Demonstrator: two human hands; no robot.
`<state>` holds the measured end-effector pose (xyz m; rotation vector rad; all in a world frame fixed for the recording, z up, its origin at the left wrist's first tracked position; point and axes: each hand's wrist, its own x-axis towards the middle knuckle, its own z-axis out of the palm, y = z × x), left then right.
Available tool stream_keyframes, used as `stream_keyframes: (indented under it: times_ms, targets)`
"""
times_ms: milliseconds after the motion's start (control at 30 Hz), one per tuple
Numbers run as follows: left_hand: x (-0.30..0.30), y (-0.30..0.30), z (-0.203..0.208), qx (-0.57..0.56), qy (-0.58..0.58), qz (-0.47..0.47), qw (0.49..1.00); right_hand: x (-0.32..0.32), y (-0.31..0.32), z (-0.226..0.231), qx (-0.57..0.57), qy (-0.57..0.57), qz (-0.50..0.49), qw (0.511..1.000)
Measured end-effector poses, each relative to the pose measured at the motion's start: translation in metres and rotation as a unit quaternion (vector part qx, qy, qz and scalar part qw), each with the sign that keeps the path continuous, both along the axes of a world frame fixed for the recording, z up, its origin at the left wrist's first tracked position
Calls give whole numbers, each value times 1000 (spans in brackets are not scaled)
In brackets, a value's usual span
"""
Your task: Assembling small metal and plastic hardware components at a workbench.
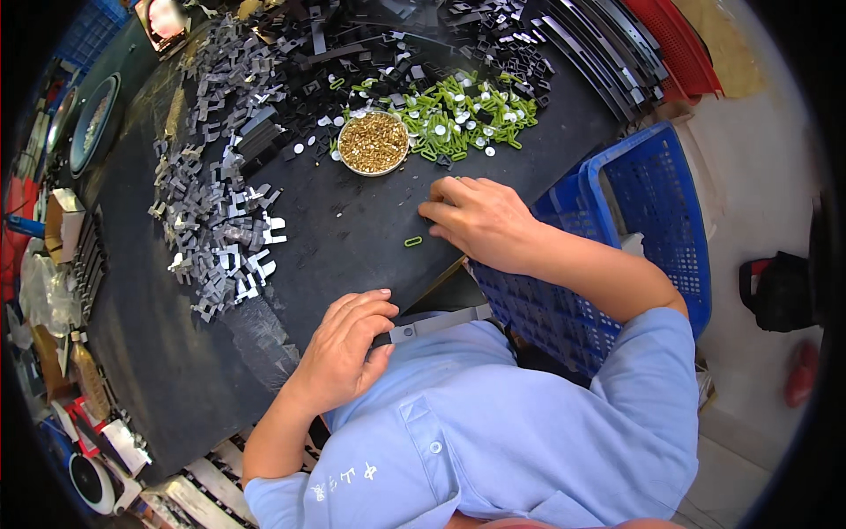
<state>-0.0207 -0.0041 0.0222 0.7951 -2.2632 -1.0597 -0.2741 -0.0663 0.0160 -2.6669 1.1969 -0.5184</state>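
Note:
My left hand (345, 348) is at the table's front edge, thumb and forefinger around the end of a flat grey metal strip (445, 324) with a hole in it. The strip lies across in front of my body. Over the table, my right hand (480, 219) is closed, fingers curled down and tips together; whatever they may hold is hidden. A single green oval loop (412, 242) lies just left of it. Beyond stands a round white dish (374, 169) of small brass-coloured pieces, beside a heap of green loops (458, 115) mixed with white discs.
Grey metal clips (216, 194) lie in a long pile on the left. Small black parts (352, 62) cover the far side, with long dark strips (599, 53) at far right. A blue plastic basket (696, 220) stands right of the black table (326, 238), by my right forearm.

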Motion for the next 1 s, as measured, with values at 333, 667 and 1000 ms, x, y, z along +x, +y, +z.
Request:
stream_keyframes:
  times_ms: [333,667,1000]
  targets:
    - [39,22,-5,13,38,180,983,18,6,-19,13,-55,81,995]
    - [58,17,-14,-38,24,332,942,22,-12,-16,-59,-138,56,987]
    - [58,14,14,-155,-23,267,951,47,-16,25,-52,-225,166,959]
